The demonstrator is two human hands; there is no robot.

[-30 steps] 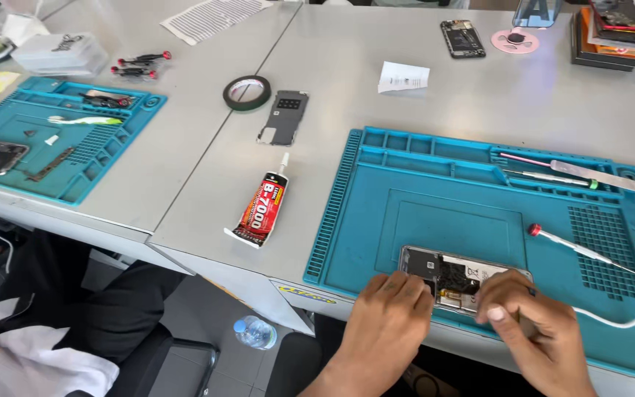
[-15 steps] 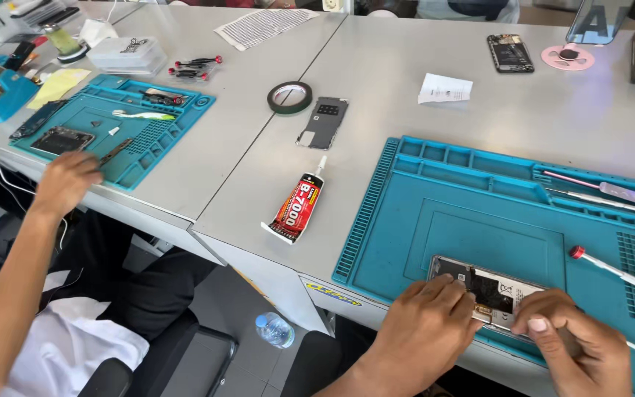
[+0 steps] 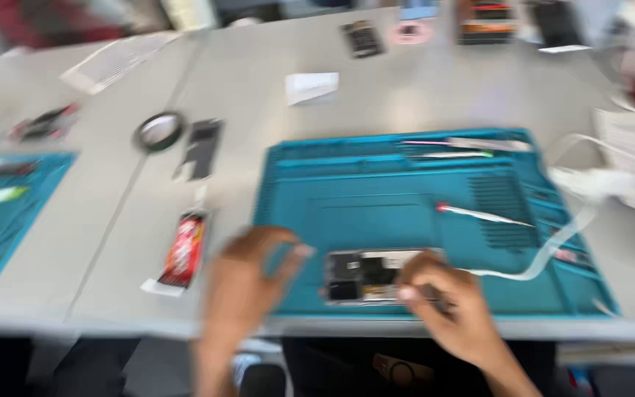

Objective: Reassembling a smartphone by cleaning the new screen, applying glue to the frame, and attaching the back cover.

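The frame is motion-blurred. An opened phone (image 3: 365, 276) with its insides showing lies near the front edge of a teal work mat (image 3: 406, 198). My right hand (image 3: 450, 309) covers the phone's right end, its fingers curled down onto it. Just left of the phone, my left hand (image 3: 248, 279) hovers with thumb and fingers spread and nothing in it. Whether a tool sits under the right hand cannot be made out.
On the mat lie a red-handled screwdriver (image 3: 479, 215), tweezers (image 3: 464, 145) and a white cable (image 3: 553, 250). Left of the mat are a red glue tube (image 3: 184, 250), a tape roll (image 3: 159, 131) and a dark part (image 3: 201, 149). A second teal mat (image 3: 9, 213) sits at far left.
My left hand has come off the phone's left end and spread open. The view has swung right, and the other person's arm at the left is out of view.
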